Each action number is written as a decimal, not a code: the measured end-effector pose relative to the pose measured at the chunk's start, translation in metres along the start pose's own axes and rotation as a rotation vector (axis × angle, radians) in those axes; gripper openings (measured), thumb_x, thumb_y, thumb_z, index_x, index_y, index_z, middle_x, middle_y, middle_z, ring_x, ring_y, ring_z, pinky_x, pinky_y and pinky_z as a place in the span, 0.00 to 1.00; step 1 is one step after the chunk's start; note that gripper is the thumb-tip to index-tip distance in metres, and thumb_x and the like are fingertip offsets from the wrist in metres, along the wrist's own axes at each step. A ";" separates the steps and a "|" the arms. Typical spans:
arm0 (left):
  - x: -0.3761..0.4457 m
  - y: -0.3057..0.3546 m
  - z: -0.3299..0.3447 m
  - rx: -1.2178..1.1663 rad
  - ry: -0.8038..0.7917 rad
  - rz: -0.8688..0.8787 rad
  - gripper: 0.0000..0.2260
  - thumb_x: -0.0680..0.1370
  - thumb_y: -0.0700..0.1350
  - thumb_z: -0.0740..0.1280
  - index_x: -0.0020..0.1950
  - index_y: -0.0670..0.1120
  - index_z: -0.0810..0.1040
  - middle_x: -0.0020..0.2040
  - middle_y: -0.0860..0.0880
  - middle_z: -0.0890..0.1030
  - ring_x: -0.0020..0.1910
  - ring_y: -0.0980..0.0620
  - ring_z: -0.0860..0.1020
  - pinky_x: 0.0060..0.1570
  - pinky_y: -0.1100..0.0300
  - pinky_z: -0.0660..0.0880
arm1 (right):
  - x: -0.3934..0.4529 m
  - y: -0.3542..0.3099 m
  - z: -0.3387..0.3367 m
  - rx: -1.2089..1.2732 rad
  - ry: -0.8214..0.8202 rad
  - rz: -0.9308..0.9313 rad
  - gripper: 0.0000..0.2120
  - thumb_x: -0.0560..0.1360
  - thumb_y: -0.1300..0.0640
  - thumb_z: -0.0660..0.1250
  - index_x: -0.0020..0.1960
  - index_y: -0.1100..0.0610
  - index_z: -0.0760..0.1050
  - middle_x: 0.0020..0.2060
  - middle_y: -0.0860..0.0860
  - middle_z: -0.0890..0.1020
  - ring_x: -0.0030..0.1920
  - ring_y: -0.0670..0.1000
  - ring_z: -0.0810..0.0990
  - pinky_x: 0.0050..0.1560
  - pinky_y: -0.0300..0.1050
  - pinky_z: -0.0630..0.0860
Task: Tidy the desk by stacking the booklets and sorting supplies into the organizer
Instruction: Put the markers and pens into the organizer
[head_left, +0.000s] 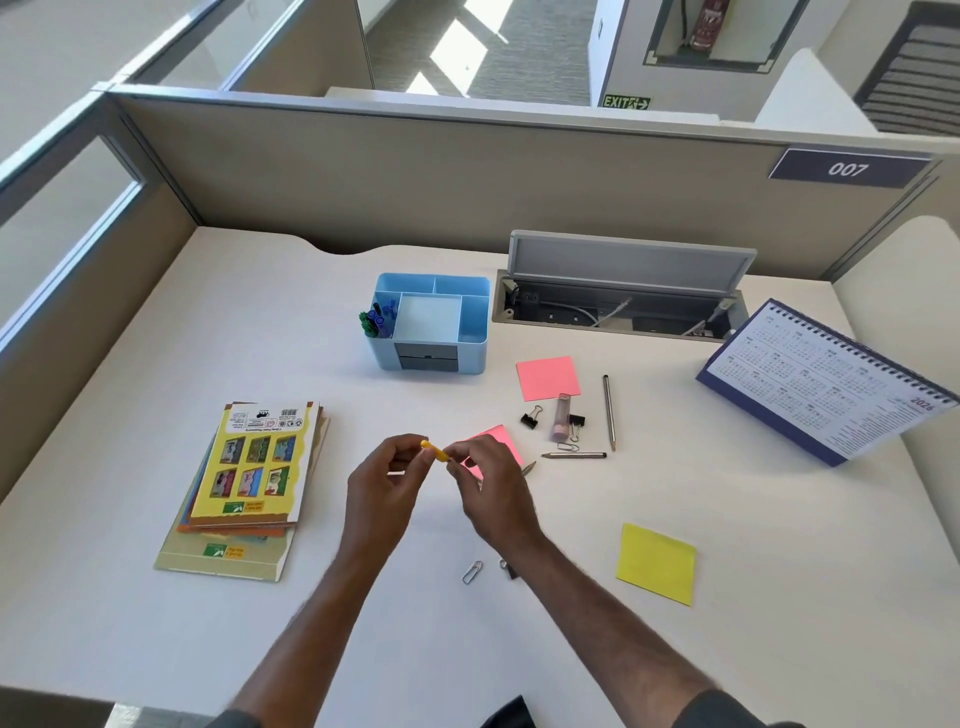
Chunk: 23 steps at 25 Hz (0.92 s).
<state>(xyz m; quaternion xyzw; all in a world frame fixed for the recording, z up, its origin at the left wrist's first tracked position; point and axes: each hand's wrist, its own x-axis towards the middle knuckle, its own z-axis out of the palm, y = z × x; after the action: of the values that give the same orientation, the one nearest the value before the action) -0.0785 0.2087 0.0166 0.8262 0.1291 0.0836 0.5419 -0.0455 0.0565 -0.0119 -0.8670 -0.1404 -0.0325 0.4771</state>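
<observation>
Holding a small yellow thing up over the white desk, with the left hand and the right hand both pinching it, one at each end. Too small to tell what kind of thing. Fingers curled in on both hands.

Sitting at the back, well apart from the hands: a blue organizer, with green and blue markers standing in its left slot. Lying to the left of the hands: a stack of booklets, yellow one on top, edges not lined up.

Peeking out from behind the right hand: a pink sticky pad and a pencil tip. Farther right: another pink sticky pad, two black binder clips, a pale tube, paper clips, and two more pencils.

Lying near the right arm: a yellow sticky pad. Resting between the two arms: one more paper clip.

Standing far right: a desk calendar.
</observation>
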 end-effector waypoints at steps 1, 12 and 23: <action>0.003 0.001 0.001 -0.031 0.002 -0.015 0.05 0.78 0.45 0.73 0.53 0.51 0.82 0.45 0.54 0.85 0.45 0.54 0.84 0.46 0.52 0.83 | 0.001 0.000 -0.002 -0.009 -0.004 -0.011 0.07 0.77 0.60 0.68 0.53 0.53 0.79 0.46 0.46 0.80 0.48 0.47 0.76 0.49 0.45 0.74; 0.075 0.039 -0.030 0.020 0.159 0.126 0.05 0.77 0.43 0.73 0.52 0.50 0.83 0.42 0.53 0.85 0.40 0.54 0.83 0.45 0.55 0.82 | -0.047 0.077 -0.018 -0.344 0.084 0.114 0.26 0.79 0.43 0.59 0.70 0.60 0.70 0.68 0.54 0.74 0.69 0.54 0.71 0.66 0.52 0.70; 0.208 0.064 -0.060 0.248 0.408 0.163 0.09 0.76 0.46 0.69 0.51 0.43 0.84 0.43 0.47 0.86 0.41 0.52 0.82 0.48 0.61 0.77 | -0.087 0.125 -0.023 -0.679 -0.114 0.256 0.33 0.82 0.41 0.51 0.77 0.64 0.59 0.79 0.58 0.56 0.79 0.59 0.54 0.76 0.55 0.55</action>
<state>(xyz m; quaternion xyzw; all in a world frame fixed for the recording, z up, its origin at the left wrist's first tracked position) 0.1106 0.2997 0.0987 0.8600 0.1781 0.2758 0.3906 -0.0926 -0.0442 -0.1185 -0.9869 -0.0386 0.0312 0.1538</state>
